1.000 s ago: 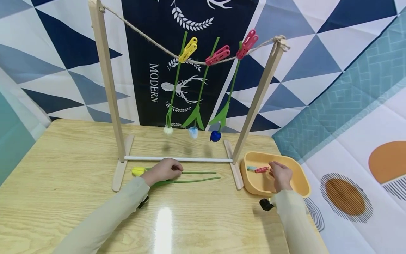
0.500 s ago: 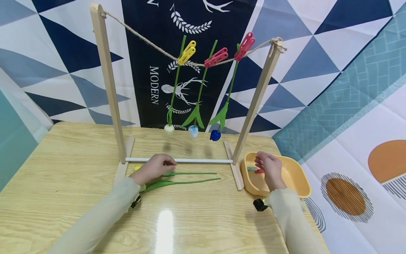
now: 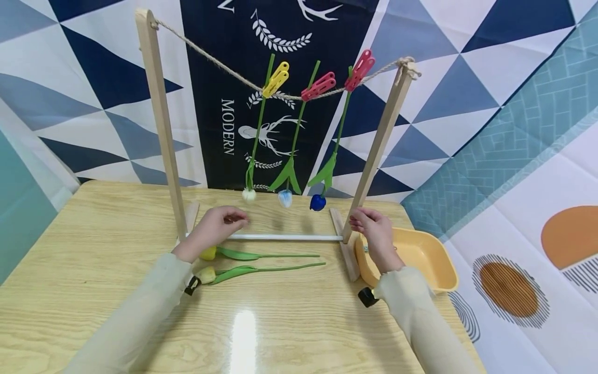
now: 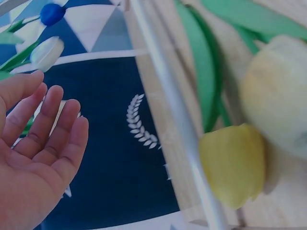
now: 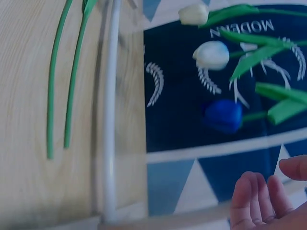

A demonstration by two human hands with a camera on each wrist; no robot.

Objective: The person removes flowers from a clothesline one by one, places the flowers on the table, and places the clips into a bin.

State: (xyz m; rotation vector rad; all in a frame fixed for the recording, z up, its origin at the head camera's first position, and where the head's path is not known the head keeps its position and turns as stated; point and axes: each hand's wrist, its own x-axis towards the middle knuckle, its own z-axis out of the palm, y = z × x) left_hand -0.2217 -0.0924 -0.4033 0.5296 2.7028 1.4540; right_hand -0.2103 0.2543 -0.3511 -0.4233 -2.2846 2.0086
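Note:
My left hand (image 3: 216, 228), empty with fingers relaxed, hovers over the left end of the white crossbar (image 3: 289, 237). In the left wrist view its fingers (image 4: 56, 124) are loosely bent, touching nothing. My right hand (image 3: 375, 234) is raised by the right post, above the yellow tub's near-left edge, also empty. Three flowers hang head down from the rope: a white one (image 3: 249, 195), a light blue one (image 3: 285, 198) and a dark blue one (image 3: 317, 202), clipped by a yellow clothespin (image 3: 276, 80) and two red ones (image 3: 318, 87). A yellow tulip (image 3: 208, 253) and a cream tulip (image 3: 206, 275) lie on the table.
The wooden left post (image 3: 161, 124) and right post (image 3: 383, 140) hold the rope (image 3: 210, 57). At the right stands the yellow tub (image 3: 432, 259), its pins mostly hidden by my right hand. A patterned cloth hangs behind the table (image 3: 289, 322).
My left hand has lifted off the tulips and moved back and left. My right hand has come up and left out of the tub. The camera view has shifted slightly.

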